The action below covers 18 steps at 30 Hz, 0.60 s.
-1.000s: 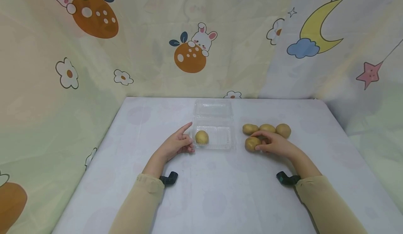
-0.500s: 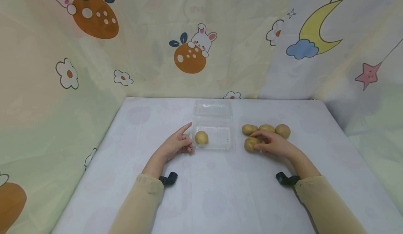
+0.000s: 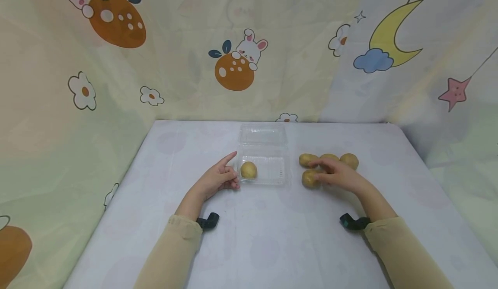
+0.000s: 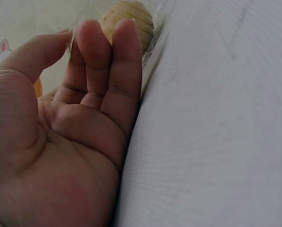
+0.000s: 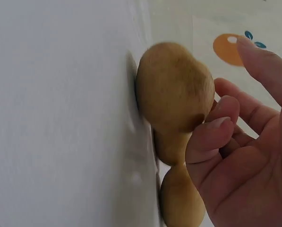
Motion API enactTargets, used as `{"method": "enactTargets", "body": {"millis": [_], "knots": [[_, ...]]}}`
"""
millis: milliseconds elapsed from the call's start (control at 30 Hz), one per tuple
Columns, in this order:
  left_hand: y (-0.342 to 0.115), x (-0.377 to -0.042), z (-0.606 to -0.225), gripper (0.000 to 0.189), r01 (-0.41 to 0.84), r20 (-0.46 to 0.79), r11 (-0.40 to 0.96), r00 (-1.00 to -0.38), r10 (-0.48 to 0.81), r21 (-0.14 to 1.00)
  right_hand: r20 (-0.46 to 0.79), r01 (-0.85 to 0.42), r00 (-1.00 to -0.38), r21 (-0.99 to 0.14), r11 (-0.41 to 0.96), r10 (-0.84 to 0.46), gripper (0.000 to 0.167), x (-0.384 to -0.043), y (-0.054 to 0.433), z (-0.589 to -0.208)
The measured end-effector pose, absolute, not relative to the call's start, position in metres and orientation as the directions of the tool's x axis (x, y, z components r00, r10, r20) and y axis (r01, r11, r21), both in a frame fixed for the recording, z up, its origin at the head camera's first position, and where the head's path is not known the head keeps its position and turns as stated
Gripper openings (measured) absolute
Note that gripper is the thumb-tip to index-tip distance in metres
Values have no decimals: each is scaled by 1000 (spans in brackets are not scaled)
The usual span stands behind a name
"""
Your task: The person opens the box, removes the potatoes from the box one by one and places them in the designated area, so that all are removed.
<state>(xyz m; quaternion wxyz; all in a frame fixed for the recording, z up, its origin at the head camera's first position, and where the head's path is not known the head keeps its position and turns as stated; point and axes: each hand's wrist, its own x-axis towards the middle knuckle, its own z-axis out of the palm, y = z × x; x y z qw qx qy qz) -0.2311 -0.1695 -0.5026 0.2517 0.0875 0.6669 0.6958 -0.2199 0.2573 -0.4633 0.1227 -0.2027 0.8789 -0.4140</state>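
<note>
My left hand (image 3: 218, 179) lies beside a clear plastic clamshell box (image 3: 272, 170), index finger stretched along its left side and the other fingers loosely bent. In the left wrist view, the fingertips reach the box wall, behind which sits a round potato (image 4: 133, 21). To the right of the box, my right hand (image 3: 336, 174) hovers over a potato (image 3: 310, 179) on the table. The right wrist view shows the thumb raised away from this potato (image 5: 171, 87) and bent fingers close to its side.
Three more potatoes sit in a row behind the right hand: left (image 3: 308, 160), middle (image 3: 330, 156) and right (image 3: 349, 161). The box lid (image 3: 262, 134) lies folded back. A white cloth (image 3: 264, 246) covers the table, and a printed curtain (image 3: 303, 77) rises behind it.
The right thumb and index finger have lifted slightly from the near potato, which they were holding earlier. The left hand, the box and the potatoes have stayed in place.
</note>
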Motion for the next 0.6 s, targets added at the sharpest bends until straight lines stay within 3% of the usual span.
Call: {"method": "enactTargets", "body": {"millis": [267,600], "knots": [[-169,-230,-501,78,-236,-215,14,-857,468,972,49,-358,-835,-804,474,-548,40,-218,239,-447],[-170,-229,-500,78,-230,-211,17,-857,470,973,-46,-344,-785,-797,497,-618,33,-228,198,-418]]}}
